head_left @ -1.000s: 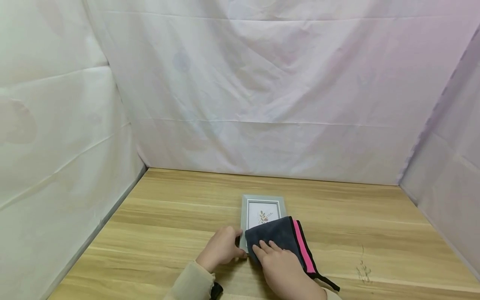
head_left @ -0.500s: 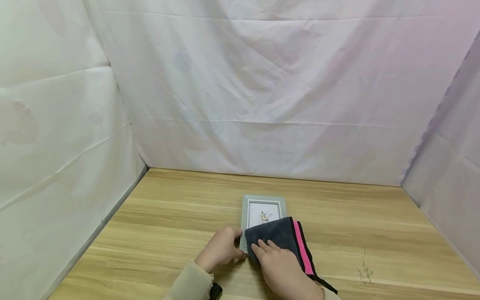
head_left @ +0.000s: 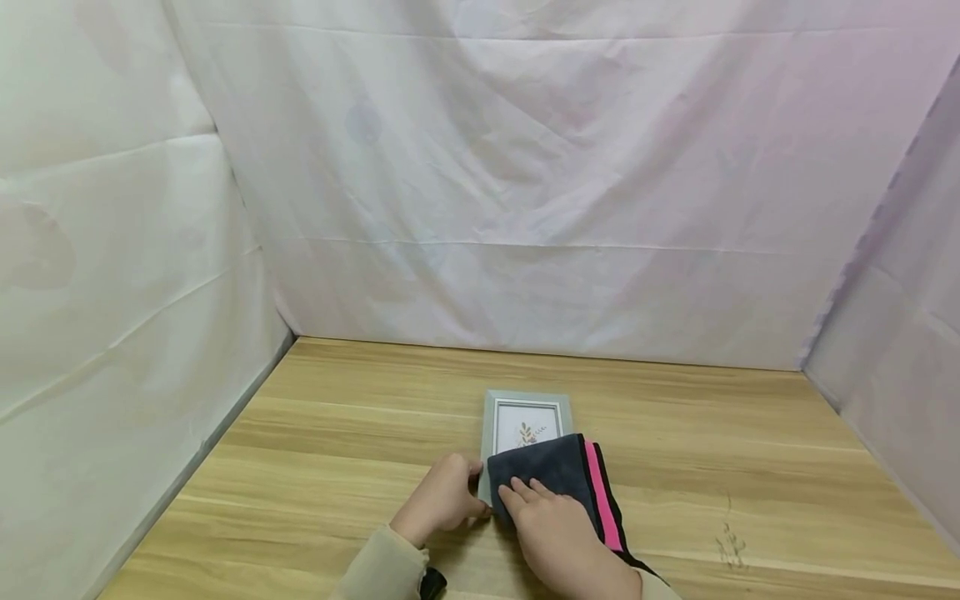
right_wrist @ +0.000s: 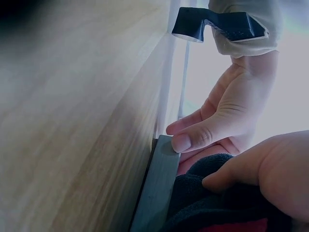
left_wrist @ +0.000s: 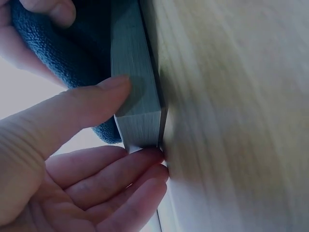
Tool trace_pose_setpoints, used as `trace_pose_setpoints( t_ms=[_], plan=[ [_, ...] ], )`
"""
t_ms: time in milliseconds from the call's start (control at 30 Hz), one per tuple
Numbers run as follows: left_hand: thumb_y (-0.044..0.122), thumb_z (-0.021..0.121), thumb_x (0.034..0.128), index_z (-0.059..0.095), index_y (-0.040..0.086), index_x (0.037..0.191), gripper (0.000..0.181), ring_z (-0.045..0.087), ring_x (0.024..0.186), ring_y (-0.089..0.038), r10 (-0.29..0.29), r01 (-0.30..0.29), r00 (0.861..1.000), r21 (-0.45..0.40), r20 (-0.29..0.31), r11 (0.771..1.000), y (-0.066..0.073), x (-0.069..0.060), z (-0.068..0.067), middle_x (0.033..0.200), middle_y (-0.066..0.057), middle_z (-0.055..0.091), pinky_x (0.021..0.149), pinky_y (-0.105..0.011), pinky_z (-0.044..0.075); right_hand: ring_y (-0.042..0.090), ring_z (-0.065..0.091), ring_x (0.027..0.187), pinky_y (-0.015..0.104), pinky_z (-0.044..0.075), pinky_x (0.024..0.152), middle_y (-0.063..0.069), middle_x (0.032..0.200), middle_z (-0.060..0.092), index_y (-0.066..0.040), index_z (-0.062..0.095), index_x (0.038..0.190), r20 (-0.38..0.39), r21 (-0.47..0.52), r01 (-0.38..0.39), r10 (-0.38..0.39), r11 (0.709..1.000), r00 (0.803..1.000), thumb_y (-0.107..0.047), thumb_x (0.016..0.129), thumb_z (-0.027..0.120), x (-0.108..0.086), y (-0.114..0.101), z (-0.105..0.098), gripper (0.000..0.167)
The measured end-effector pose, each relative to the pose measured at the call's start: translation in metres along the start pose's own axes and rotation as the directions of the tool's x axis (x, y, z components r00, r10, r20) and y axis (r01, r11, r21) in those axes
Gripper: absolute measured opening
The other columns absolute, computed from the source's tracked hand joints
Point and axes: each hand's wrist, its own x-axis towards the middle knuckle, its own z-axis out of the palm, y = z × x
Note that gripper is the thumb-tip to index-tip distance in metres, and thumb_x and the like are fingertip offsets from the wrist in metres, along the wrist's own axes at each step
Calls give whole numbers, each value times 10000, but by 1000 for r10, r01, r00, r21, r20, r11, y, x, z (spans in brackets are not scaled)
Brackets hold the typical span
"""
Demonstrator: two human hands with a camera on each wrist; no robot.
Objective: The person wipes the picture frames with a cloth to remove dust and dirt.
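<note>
A light grey picture frame (head_left: 488, 429) lies flat on the table, a plant print (head_left: 528, 429) showing in its upper part. My left hand (head_left: 444, 497) grips its near left corner; in the left wrist view the thumb (left_wrist: 108, 92) presses one outer edge and the fingers (left_wrist: 116, 174) the adjoining one. A folded dark cloth (head_left: 542, 460) with a pink stripe and black trim covers the frame's lower right. On top of it my right hand (head_left: 558, 537) presses with spread fingers, while its thumb (right_wrist: 227, 176) digs into the bunched cloth in the right wrist view.
The wood-grain table (head_left: 360, 417) is enclosed by pale fabric sheets at the back (head_left: 525, 167), left (head_left: 112, 250) and right (head_left: 900, 333). A dark mark (head_left: 730, 546) shows on the tabletop at right. A black strap (right_wrist: 217, 23) circles the left sleeve.
My right hand and the cloth have slid slightly left and toward me over the frame. The left hand keeps its grip at the corner, and the frame stays almost still.
</note>
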Motion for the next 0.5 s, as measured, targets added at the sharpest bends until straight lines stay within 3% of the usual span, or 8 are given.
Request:
trace_pose_setpoints(
  t_ms=[333,500],
  plan=[
    [81,826,650,581,69,672,246,418,603,-84,2,-3,1000,20,21,1000,2,0,-1,647,31,513,576,-218,368,268,658,1019,436,549,707,65,1151,677,-132,667,1145,-70,-100,28,-35,995,997,-150,866,625,12,2,5,283],
    [86,825,658,596,75,684,231,423,608,-81,3,-3,1000,12,25,1000,2,-1,-1,648,49,513,583,-217,376,257,655,1028,437,546,723,56,1140,681,-146,676,1128,-50,-139,32,-39,990,998,-142,859,628,17,2,3,273]
  ],
)
